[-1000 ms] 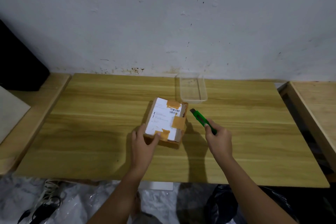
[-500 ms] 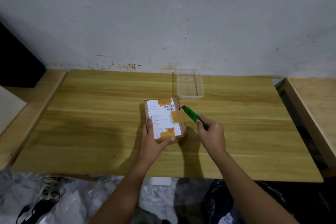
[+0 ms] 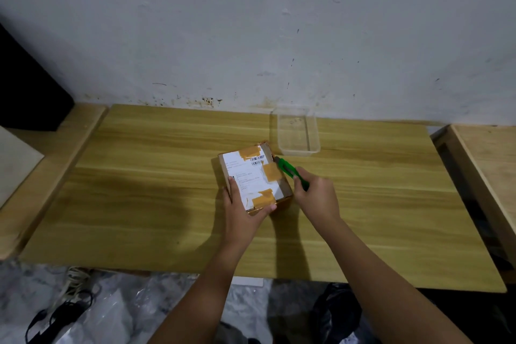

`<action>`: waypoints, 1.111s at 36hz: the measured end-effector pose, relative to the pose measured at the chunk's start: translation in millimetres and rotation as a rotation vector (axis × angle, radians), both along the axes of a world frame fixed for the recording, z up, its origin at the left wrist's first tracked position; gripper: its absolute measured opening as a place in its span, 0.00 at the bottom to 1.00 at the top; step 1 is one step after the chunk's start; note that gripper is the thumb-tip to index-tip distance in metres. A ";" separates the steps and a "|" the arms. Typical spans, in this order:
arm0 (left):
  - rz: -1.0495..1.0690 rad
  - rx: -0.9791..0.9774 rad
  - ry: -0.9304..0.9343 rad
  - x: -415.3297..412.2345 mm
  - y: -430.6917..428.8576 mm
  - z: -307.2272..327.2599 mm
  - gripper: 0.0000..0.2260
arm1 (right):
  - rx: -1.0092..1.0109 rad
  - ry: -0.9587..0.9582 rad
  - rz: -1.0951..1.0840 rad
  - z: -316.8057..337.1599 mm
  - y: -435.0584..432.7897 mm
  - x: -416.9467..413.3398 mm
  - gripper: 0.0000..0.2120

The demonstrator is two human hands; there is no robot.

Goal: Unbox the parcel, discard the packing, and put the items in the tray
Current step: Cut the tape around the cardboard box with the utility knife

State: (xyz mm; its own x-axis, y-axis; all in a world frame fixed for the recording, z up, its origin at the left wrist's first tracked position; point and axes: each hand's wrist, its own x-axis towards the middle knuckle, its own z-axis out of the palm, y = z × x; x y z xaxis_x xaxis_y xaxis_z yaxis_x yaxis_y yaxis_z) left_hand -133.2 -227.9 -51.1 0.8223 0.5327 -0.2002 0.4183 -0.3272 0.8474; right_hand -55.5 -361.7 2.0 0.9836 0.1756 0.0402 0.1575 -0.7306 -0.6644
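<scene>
A small cardboard parcel (image 3: 252,177) with a white label and strips of brown tape lies in the middle of the wooden table (image 3: 139,190). My left hand (image 3: 242,211) grips its near left corner, thumb along the near edge. My right hand (image 3: 317,198) holds a green box cutter (image 3: 290,171), whose tip touches the parcel's far right edge. A clear plastic tray (image 3: 298,131) stands empty just beyond the parcel, near the wall.
A lower wooden bench (image 3: 42,176) adjoins the table on the left, with a black object (image 3: 25,86) at its back. Another wooden surface (image 3: 488,165) stands at the right. Plastic wrap, cables and a black bag (image 3: 335,313) lie on the floor below.
My left hand has turned the parcel clockwise and taken hold of its near corner. My right hand has brought the cutter from beside the parcel up against its right edge.
</scene>
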 end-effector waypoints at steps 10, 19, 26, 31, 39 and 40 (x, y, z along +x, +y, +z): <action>0.033 0.017 0.004 3.9 -1.2 1.3 0.54 | -0.342 -0.045 0.169 20.8 5.2 13.5 0.14; 0.055 0.003 0.006 3.2 -5.2 4.3 0.53 | -0.363 -0.039 0.161 19.8 -12.1 -7.0 0.15; 0.061 -0.001 0.024 3.7 -6.1 5.5 0.53 | -0.343 -0.058 0.173 21.3 -17.7 -18.9 0.15; 0.058 -0.008 0.024 4.0 -6.2 6.0 0.53 | -0.294 -0.033 0.153 25.0 -24.6 -25.5 0.16; 0.047 0.002 0.055 2.4 -5.0 6.1 0.54 | -0.261 0.010 0.117 24.7 -36.5 -33.6 0.16; 0.046 0.001 0.058 2.4 -4.8 6.4 0.54 | -0.249 0.014 0.106 24.8 -38.0 -32.9 0.16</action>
